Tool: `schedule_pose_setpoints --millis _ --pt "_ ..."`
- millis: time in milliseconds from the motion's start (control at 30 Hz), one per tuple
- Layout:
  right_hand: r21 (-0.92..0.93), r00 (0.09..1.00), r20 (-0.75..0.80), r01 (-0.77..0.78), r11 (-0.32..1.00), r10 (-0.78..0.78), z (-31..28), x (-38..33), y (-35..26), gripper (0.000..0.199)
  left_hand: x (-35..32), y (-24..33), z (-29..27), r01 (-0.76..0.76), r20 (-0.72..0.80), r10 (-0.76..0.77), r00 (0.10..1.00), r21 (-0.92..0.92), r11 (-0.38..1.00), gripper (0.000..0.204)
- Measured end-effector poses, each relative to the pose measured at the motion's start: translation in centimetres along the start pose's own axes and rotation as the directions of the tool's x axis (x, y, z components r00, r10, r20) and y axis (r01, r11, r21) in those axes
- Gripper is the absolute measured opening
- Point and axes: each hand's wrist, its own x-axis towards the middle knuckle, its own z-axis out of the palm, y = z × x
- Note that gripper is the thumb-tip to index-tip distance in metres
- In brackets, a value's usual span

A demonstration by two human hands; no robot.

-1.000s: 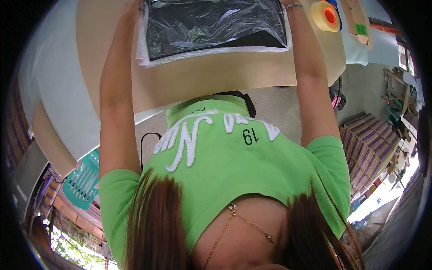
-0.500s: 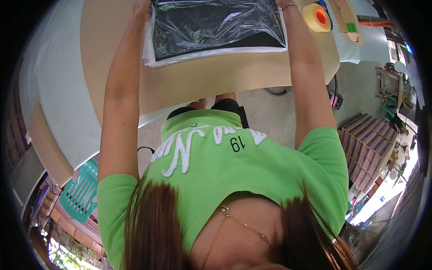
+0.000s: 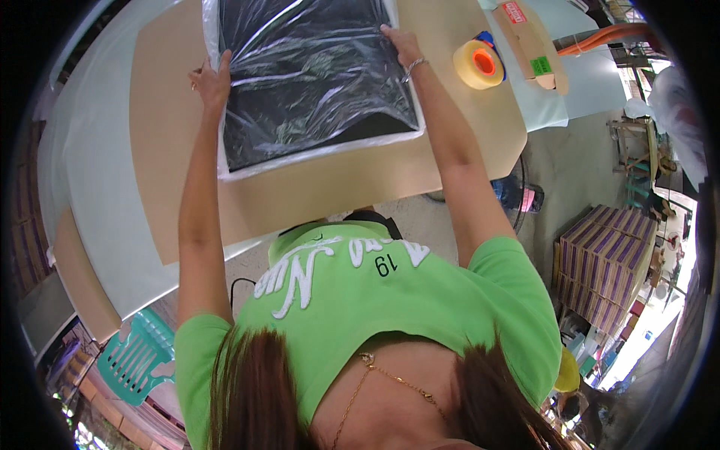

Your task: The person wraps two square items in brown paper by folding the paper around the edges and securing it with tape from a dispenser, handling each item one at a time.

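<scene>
- While both arms were stretched forward, the left hand (image 3: 210, 79) had its grip closed on the left edge of the clear plastic bag (image 3: 315, 82), fingers curled over the rim.
- Right hand (image 3: 401, 46) lay on the bag's right side, near the upper corner; fingers looked pressed flat, but whether they pinched the film I couldn't tell.
- Bag held a flat black item and lay on the brown sheet (image 3: 337, 187) covering the table (image 3: 97, 187), near its far side.
- Judged progress: item already inside the bag, film wrinkled; smoothing and closing apparently left.
- Tape roll (image 3: 478, 64) sat untouched just right of the bag, beside a cardboard piece (image 3: 536, 49).
</scene>
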Motion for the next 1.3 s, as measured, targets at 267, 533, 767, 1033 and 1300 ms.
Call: schedule_pose_setpoints --millis 267,533,767,1033,1300 --pt "-0.55 0.953 0.293 0.237 0.801 -0.081 -5.1 -2.9 -7.1 0.061 -20.9 23.5 0.1 -0.546 0.069 0.643 0.762 -0.464 0.697 0.018" --pt "-0.948 0.907 -0.2 -0.084 0.306 -0.37 -25.8 -0.4 -5.9 0.077 -38.0 39.5 11.9 -0.567 0.329 0.937 0.117 -0.753 0.335 0.029" --pt "-0.802 0.963 -0.091 0.079 0.592 -0.252 -26.6 -3.0 -4.7 0.062 -40.7 41.9 15.6 -0.876 0.486 0.873 0.034 -0.405 0.26 0.048" --pt "-0.579 0.905 -0.141 0.254 0.775 -0.402 -36.5 -7.2 -8.5 0.048 -35.2 42.8 12.5 -0.399 0.44 0.813 0.381 -0.715 0.574 0.029" --pt "-0.489 0.849 -0.334 0.215 0.845 -0.409 -44.2 -15.6 -13.2 0.042 -27.1 39.1 5.3 0.31 0.639 0.183 0.747 -0.578 0.754 0.015"
